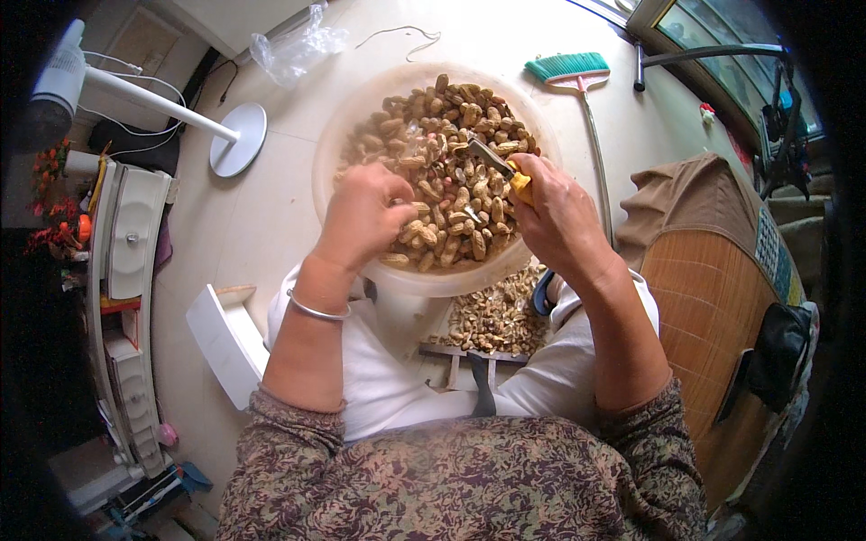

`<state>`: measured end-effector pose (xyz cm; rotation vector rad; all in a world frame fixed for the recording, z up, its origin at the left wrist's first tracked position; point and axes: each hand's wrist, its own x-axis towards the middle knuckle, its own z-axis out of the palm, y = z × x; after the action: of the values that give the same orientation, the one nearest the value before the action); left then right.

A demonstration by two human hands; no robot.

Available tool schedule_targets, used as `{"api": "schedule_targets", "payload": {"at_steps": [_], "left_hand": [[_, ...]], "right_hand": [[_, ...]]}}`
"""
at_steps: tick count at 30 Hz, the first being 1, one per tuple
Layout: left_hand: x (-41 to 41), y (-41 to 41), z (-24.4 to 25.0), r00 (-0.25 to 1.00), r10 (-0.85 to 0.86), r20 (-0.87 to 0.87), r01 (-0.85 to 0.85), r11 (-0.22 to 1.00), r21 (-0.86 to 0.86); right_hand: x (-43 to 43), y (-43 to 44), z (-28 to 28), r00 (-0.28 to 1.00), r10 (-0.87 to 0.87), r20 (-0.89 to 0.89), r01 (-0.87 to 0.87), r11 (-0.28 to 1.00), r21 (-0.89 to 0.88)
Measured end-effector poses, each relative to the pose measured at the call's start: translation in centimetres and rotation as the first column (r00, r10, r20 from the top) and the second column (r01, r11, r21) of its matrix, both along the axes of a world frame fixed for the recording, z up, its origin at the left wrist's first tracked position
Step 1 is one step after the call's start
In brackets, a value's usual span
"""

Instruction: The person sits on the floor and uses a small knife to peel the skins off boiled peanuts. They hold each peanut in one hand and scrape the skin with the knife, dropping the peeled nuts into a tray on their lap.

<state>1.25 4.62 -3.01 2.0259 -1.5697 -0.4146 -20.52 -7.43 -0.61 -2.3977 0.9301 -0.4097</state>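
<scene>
A wide translucent plastic basin point(329, 203) full of unshelled peanuts point(446, 250) stands before me. A few broken shells and pinkish kernels lie among the pods near its middle. My right hand point(565, 220), over the basin's right side, grips a pair of pliers point(497, 162) by its yellow handles. The metal jaws point up and left above the peanuts. My left hand point(369, 213) is over the left side of the basin, blurred, with fingers curled down at the pods. Whether it pinches a peanut is hidden.
Peanut shells point(497, 314) are heaped below the basin between my legs. A broom point(572, 71) lies beyond it to the right. A white pedestal base point(238, 140) and a plastic bag point(298, 44) are at the left. A mat-covered seat point(703, 297) is close on my right.
</scene>
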Motion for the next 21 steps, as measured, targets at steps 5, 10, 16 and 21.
{"api": "schedule_targets", "payload": {"at_steps": [5, 10, 16, 21], "left_hand": [[-0.9, -0.3, -0.7, 0.978, -0.033, 0.208, 0.028, 0.999, 0.027], [-1.0, -0.6, -0.2, 0.979, -0.04, 0.198, 0.042, 0.999, -0.003], [-1.4, -0.9, 1.5, 0.711, 0.047, -0.702, -0.095, 0.995, -0.03], [-1.1, -1.4, 1.3, 0.441, -0.031, -0.897, -0.162, 0.98, -0.114]], "right_hand": [[0.2, 0.2, 0.1, 1.0, 0.007, -0.008, -0.007, 1.0, 0.013], [0.2, 0.3, 0.3, 1.0, 0.004, 0.007, -0.004, 0.999, 0.036], [0.4, 1.3, 0.6, 0.997, 0.065, -0.044, -0.064, 0.998, 0.025], [0.7, 1.6, 0.3, 0.994, 0.074, -0.083, -0.076, 0.997, -0.011]]}}
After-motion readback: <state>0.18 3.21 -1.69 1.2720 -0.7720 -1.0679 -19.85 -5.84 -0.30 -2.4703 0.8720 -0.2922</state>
